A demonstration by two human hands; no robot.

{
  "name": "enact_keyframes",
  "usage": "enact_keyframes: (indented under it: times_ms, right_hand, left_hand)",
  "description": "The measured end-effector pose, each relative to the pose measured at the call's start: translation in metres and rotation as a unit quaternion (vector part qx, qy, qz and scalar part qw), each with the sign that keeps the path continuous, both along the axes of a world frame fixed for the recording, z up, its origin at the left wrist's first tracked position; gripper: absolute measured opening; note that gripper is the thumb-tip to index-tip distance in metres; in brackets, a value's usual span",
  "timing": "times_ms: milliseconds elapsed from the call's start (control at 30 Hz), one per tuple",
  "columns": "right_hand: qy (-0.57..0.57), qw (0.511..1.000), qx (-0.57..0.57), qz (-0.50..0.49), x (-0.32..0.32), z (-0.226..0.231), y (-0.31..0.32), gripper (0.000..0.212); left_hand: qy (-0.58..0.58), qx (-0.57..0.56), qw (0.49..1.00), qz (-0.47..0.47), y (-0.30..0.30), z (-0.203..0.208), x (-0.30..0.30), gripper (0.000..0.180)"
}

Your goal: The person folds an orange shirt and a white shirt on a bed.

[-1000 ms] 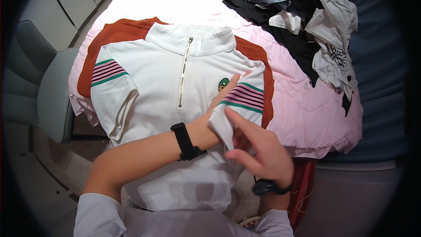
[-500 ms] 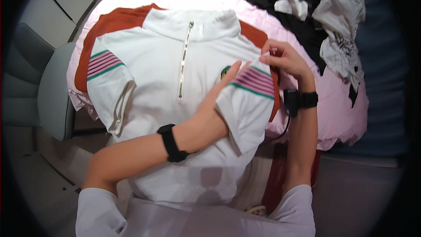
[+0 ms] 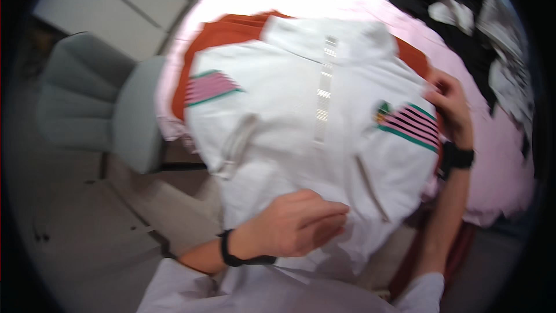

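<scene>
A white half-zip shirt (image 3: 284, 104) lies front side up, its sleeves folded inward over the body. Pink-and-dark stripes edged in green cross both sleeves, and a small green emblem (image 3: 383, 112) shows beside the right-hand stripes. My left hand (image 3: 301, 223), slightly blurred, hovers over the lower front of the shirt with its fingers drawn together and nothing visible in them. At the shirt's right shoulder edge, the fingers of my right hand (image 3: 452, 101) are bent and pinch the fabric; part of the grip is hidden. Rust-orange cloth (image 3: 231, 32) sticks out from beneath the shirt.
The garments rest on a pink quilted cover (image 3: 498, 182). Black clothing (image 3: 425, 14) and grey-white clothing (image 3: 509, 90) are heaped at the far right. A grey chair (image 3: 136, 113) stands at the left, with pale panels (image 3: 119, 3) behind it.
My left hand has come out from under the right-hand sleeve and drawn back toward me, its fingers now together. My right hand stays by the shoulder. The whole view has shifted.
</scene>
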State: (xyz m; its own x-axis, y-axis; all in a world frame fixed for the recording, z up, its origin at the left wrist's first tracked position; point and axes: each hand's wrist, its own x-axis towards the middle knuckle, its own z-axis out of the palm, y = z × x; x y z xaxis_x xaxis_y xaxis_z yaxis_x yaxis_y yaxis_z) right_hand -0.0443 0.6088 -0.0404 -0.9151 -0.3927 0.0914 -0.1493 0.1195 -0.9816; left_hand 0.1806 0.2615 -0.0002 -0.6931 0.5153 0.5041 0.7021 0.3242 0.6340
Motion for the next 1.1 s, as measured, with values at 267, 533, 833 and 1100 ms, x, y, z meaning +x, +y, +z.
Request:
enact_keyframes:
  times_ms: [267, 533, 833, 1100]
  right_hand:
    - [-0.015, 0.999, -0.006, -0.052, 0.011, 0.001, -0.008, 0.048]
    - [-0.079, 0.987, 0.137, 0.001, 0.002, 0.039, -0.008, 0.035]
    - [0.19, 0.904, 0.382, 0.03, 0.038, 0.153, -0.152, 0.034]
    - [0.345, 0.799, 0.438, 0.224, 0.081, 0.111, -0.288, 0.091]
  left_hand:
    - [0.04, 0.037, 0.955, 0.292, -0.097, 0.012, 0.018, 0.031]
    - [0.096, -0.122, 0.954, 0.257, -0.161, 0.065, -0.05, 0.031]
    - [0.022, -0.129, 0.899, 0.417, -0.105, 0.002, -0.037, 0.048]
    - [0.016, 0.133, 0.872, 0.472, -0.162, 0.029, -0.031, 0.017]
